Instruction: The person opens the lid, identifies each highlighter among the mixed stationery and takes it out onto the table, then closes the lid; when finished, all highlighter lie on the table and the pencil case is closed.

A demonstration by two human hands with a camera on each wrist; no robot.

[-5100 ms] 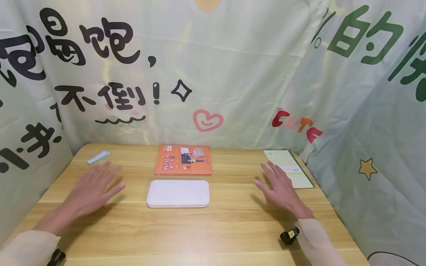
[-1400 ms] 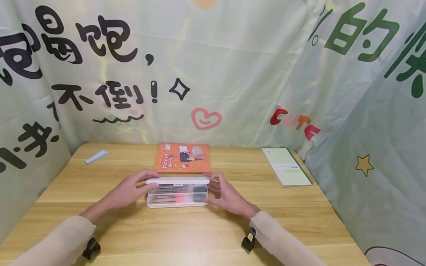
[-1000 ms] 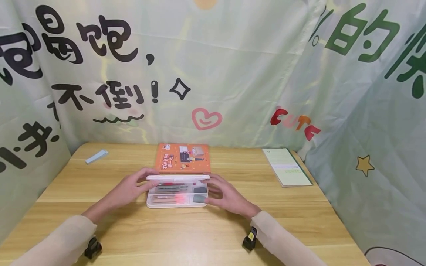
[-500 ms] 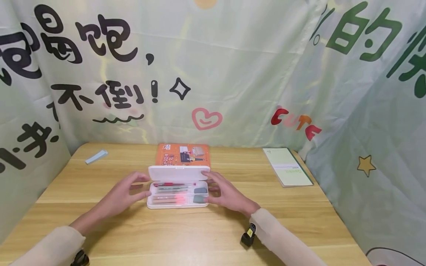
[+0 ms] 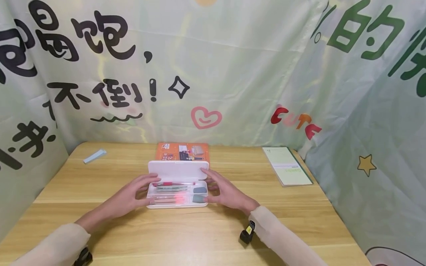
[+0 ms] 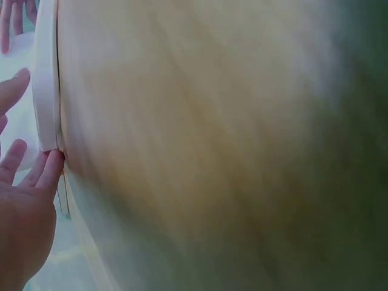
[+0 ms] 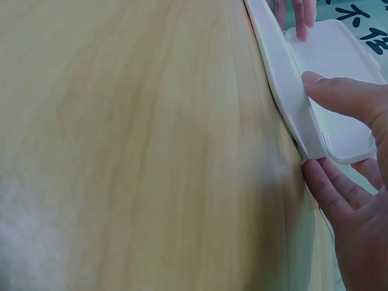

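Observation:
A white pencil case [image 5: 176, 206] stands in the middle of the table, its lid [image 5: 176, 170] tilted up and back. In its two compartments lie a red pen [image 5: 169, 183], several slim pens or pencils [image 5: 171, 190] and dark grey blocks [image 5: 199, 190]. My left hand [image 5: 129, 194] holds the left end, thumb at the front corner and fingers toward the back. At the right end my right hand [image 5: 231, 194] grips the case, thumb low at the front and index finger at the lid's edge. In the right wrist view, fingertips [image 7: 314, 170] press the case's end.
Behind the lid lies an orange book [image 5: 163, 151], partly covered by it. A pale notepad [image 5: 287, 166] lies at the right back, a small light blue strip [image 5: 94, 156] at the left back. Printed curtain [image 5: 246, 74] closes off the table's back and sides.
From apart over the table, both hands came to the closed pencil case. The lid swung up and back, uncovering the contents. My left hand left the lid, then took the case's left end.

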